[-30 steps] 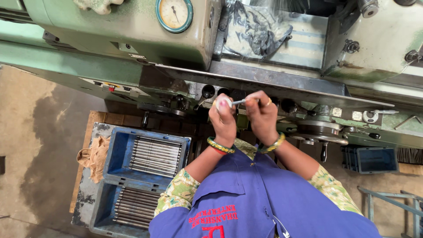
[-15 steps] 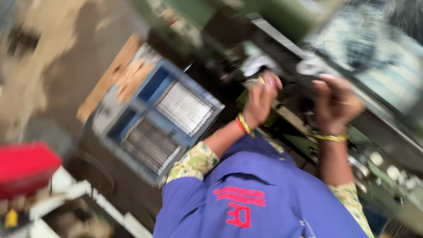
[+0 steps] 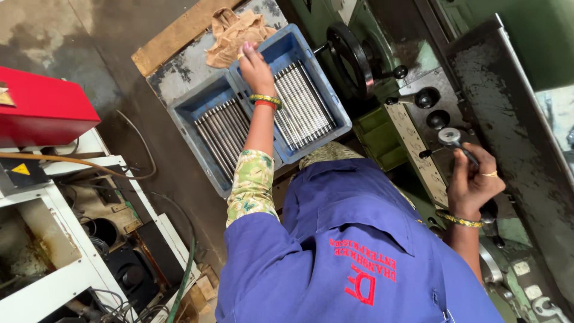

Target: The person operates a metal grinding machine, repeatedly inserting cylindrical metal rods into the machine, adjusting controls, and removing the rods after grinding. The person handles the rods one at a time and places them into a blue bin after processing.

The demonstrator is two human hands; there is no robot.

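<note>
Steel rods [image 3: 305, 104], slim and bright, lie side by side in the nearer blue crate [image 3: 336, 113]; a second blue crate [image 3: 185, 113] just beside it holds another row of rods [image 3: 220, 134]. Both crates sit on a worn grey platform [image 3: 179, 72] edged with a wooden plank [image 3: 173, 39], low beside the green machine [image 3: 526, 36].

Such rods look stiff and dense, heavier than their thinness suggests, and their polished skin is probably slick, perhaps oily. I would judge them easiest to lift near the middle, pinched from above between thumb and fingertips, since a hold near one end would let the far end dip and roll against its neighbours. They will not bend or break, but a dropped one could dent or roll off.

The person's left hand [image 3: 256, 66] is stretched out and down, arm nearly straight, bangles at the wrist, reaching the far rim of the nearer crate where a crumpled tan rag [image 3: 236, 30] lies. Its fingers [image 3: 248, 49] appear drawn together and curled toward the rag's edge; whether they actually pinch the cloth I cannot tell from here.

The right hand [image 3: 472, 182] stays up at the machine, elbow bent, fist wrapped round a dark handle whose round metal knob [image 3: 449, 136] pokes out above the knuckles. Its fingers [image 3: 487, 179] are closed tight about it, a ring showing. A black handwheel [image 3: 353, 57] stands between the crates and that hand.
</note>
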